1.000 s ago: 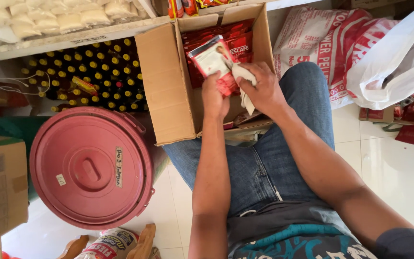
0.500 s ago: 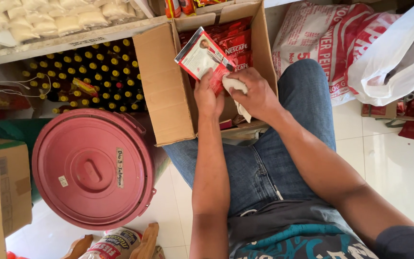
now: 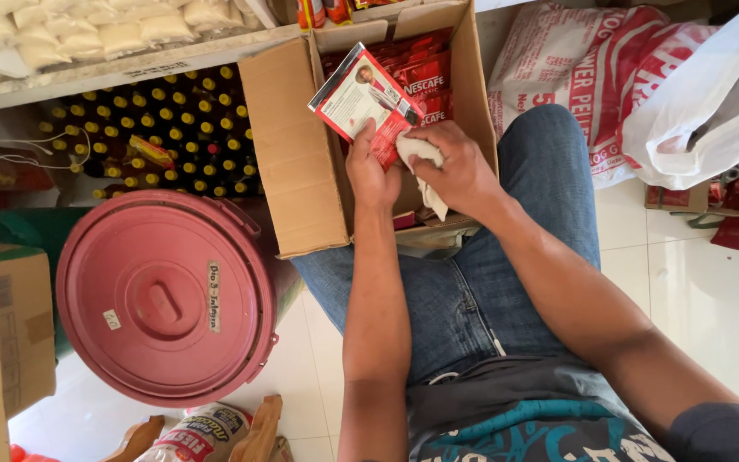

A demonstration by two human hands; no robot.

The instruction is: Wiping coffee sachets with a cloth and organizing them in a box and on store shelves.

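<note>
Over the box (image 3: pixel 301 154): left hand (image 3: pixel 371 171) pinches the red packet (image 3: pixel 361 96), right hand (image 3: pixel 455 171) clamps a white cloth (image 3: pixel 421 158) beside it. Best to hold the packet flat, wipe toward its edges.

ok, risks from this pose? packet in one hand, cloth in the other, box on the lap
1. The left hand pinches the red-and-white packet only at its lower edge, so it could slip back into the cardboard box.
2. That box looks propped on the person's thigh; a leg shift might tip it toward the red lidded bin.
3. The white cloth in the right hand dangles and might snag on packets inside.
</note>
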